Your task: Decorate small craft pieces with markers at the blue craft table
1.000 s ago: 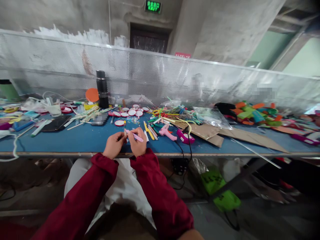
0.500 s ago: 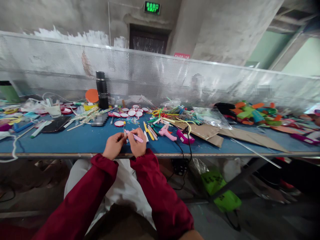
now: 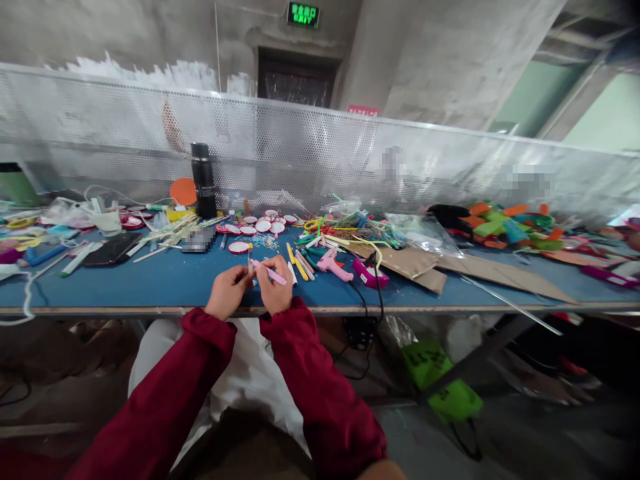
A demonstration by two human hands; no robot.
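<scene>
My right hand (image 3: 276, 287) is closed round a pink marker (image 3: 275, 275), its tip pointing left. The tip is at or very near a thin, narrow stick (image 3: 251, 252) with a yellow upper end, which my left hand (image 3: 230, 291) pinches upright. Fingers hide the lower part of the stick, so I cannot tell its full shape. Just beyond the hands lies a round white disc with a red rim (image 3: 239, 247), and small bits are scattered beside it. Yellow markers (image 3: 299, 263) lie to the right of my right hand.
To the right are a pink glue gun (image 3: 335, 266), a purple box with a black cable (image 3: 370, 273) and cardboard strips (image 3: 505, 279). Farther back stand a black bottle (image 3: 203, 180) and several red-rimmed discs (image 3: 263, 226). A phone (image 3: 113, 249) and wooden sticks (image 3: 165, 235) lie left.
</scene>
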